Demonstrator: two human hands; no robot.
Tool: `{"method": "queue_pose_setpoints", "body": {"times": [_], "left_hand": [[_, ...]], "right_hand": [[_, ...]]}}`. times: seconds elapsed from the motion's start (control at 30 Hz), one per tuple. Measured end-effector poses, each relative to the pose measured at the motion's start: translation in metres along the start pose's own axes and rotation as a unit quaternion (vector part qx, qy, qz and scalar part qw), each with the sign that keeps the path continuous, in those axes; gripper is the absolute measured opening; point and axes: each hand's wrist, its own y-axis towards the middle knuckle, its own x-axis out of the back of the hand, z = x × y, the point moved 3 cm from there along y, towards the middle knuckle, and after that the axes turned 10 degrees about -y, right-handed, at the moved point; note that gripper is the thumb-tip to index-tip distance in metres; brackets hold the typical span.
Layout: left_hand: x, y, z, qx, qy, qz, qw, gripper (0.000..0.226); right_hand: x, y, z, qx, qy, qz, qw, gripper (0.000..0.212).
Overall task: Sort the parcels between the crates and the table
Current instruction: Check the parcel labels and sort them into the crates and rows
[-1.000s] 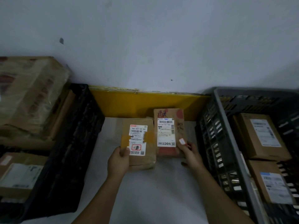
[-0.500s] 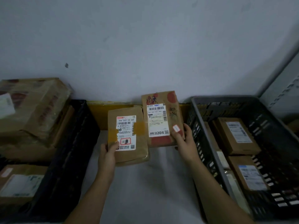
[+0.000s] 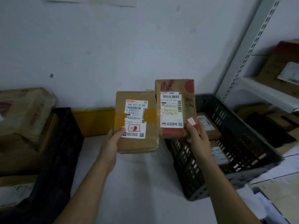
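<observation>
My left hand (image 3: 112,143) grips the lower left corner of a brown parcel (image 3: 151,139) with a white label and yellow tape, held up above the white table (image 3: 137,183). My right hand (image 3: 196,135) grips the lower right of a taller brown parcel (image 3: 188,88) with red print and a white label, held beside the first, partly over the grey crate (image 3: 239,126). The grey crate on the right holds several labelled parcels (image 3: 207,125). The black crate (image 3: 61,151) stands on the left.
Large cardboard boxes (image 3: 24,113) fill the black crate on the left. A yellow board (image 3: 92,120) leans against the wall behind the table. A grey metal shelf (image 3: 265,88) with boxes stands at the right, past the grey crate.
Both hands have lifted their parcels off the table and raised them, moving to the right. The view has tilted up and turned right, showing the shelf.
</observation>
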Motion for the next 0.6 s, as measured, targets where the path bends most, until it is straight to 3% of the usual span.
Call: {"method": "queue_pose_setpoints", "body": {"times": [0.13,0.27,0.47,0.6], "left_hand": [[-0.040,-0.010,0.008,0.018,0.025,0.053,0.998,0.036],[-0.084,-0.015,0.015,0.016,0.037,0.064,0.997,0.031],[-0.132,0.000,0.024,-0.007,0.043,0.045,0.998,0.032],[-0.165,0.013,0.036,-0.011,0.027,0.003,1.000,0.034]], "right_hand": [[0.045,-0.004,0.000,-0.001,-0.012,-0.038,0.999,0.071],[0.090,0.001,0.011,0.026,-0.060,-0.090,0.994,0.052],[0.157,0.039,0.009,0.024,-0.087,-0.132,0.987,0.059],[0.198,0.088,-0.004,-0.013,-0.103,-0.135,0.985,0.076]]}}
